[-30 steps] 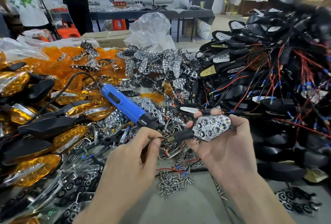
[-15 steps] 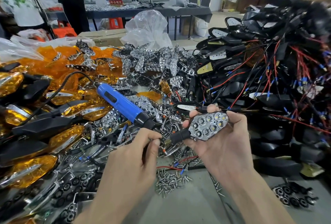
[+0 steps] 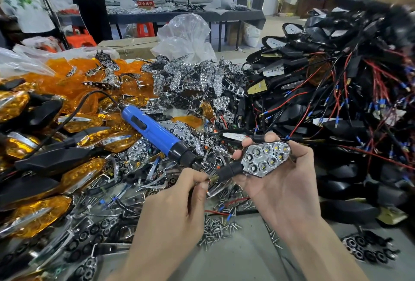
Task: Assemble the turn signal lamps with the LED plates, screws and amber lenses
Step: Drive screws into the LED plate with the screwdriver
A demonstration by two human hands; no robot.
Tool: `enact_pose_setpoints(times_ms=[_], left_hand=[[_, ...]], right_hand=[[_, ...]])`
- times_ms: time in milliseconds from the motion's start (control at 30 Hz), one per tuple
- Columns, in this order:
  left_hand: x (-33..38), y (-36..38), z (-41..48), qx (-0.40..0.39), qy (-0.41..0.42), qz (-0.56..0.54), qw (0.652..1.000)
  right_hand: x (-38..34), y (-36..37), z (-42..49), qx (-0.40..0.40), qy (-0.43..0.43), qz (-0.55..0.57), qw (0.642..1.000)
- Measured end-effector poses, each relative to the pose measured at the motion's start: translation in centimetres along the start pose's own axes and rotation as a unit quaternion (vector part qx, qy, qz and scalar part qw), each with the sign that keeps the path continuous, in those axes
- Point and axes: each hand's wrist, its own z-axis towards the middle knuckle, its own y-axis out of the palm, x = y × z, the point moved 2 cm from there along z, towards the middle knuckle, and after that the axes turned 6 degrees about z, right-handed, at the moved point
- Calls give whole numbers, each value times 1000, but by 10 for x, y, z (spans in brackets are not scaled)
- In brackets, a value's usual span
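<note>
My right hand (image 3: 280, 188) cradles a black turn signal lamp (image 3: 263, 160) with a chrome LED plate seated in its face, fingers curled round the body. My left hand (image 3: 173, 211) pinches the lamp's threaded brass stem end (image 3: 213, 177) between thumb and fingertips. A blue electric screwdriver (image 3: 155, 133) lies on the pile just behind my left hand, untouched. Loose screws (image 3: 219, 228) are scattered on the table between my wrists. Amber lenses (image 3: 74, 78) are heaped at the back left, and loose chrome LED plates (image 3: 197, 76) fill the middle.
Finished amber lamps (image 3: 33, 215) are stacked along the left. A tangle of black housings with red and black wires (image 3: 336, 101) rises on the right. Black reflector inserts (image 3: 368, 251) lie at the lower right. Two people stand at the far left by another table.
Both hands and the lamp keep almost the same pose; the lamp has tilted slightly and my left fingertips have closed in on its stem end.
</note>
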Motion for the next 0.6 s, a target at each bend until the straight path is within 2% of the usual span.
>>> enact_pose_setpoints(times_ms=[167, 400, 600], left_hand=[[1, 0, 0, 7, -4, 24, 1000], [0, -3, 2, 23, 1, 52, 998], [2, -3, 2, 33, 11, 68, 997]], right_hand=[[0, 0, 0, -6, -2, 7, 1000], [-3, 1, 0, -22, -10, -39, 999], [-1, 9, -1, 8, -29, -73, 997]])
